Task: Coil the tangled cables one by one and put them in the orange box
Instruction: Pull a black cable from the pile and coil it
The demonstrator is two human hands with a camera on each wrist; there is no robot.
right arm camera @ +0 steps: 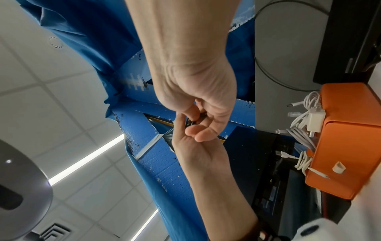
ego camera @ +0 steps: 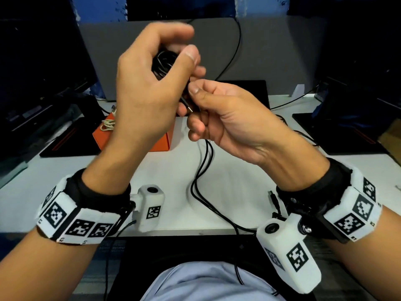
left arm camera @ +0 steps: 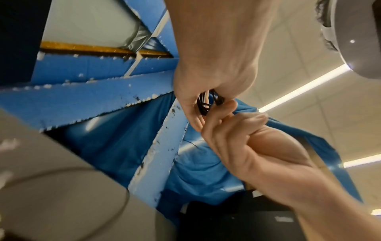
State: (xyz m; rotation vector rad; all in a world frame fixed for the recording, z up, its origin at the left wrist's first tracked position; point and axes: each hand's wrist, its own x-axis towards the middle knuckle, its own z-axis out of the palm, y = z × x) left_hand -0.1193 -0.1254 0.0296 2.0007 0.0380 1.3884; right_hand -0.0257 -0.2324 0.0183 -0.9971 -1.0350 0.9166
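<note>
Both hands are raised above the table [ego camera: 65, 187], working close together. The left hand [ego camera: 149, 83] is curled round a small bundle of black cable [ego camera: 161, 61], the loops bunched between its fingers and thumb, and the right hand [ego camera: 223, 118] pinches the free end just beside it, the bare metal plug tip [ego camera: 190, 109] poking out below its thumb. The worry, I'd say, is that bundle: it is gripped only loosely, so if the left fingers ease off while the end is being tucked in, the loops could spring open and the coil would have to be wound again. More black strands [ego camera: 204, 170] hang from under the right hand down to the table and trail toward the person's lap; whether they belong to this cable or another I cannot tell, but a tug upward could drag them along or snag them on the wrist cameras. The orange box [ego camera: 130, 140] sits on the table behind the left hand, with a pale coiled cable [ego camera: 107, 124] resting on it and white leads spilling over its side in the right wrist view, so dropping the bundle in carelessly could knock those out.
</note>
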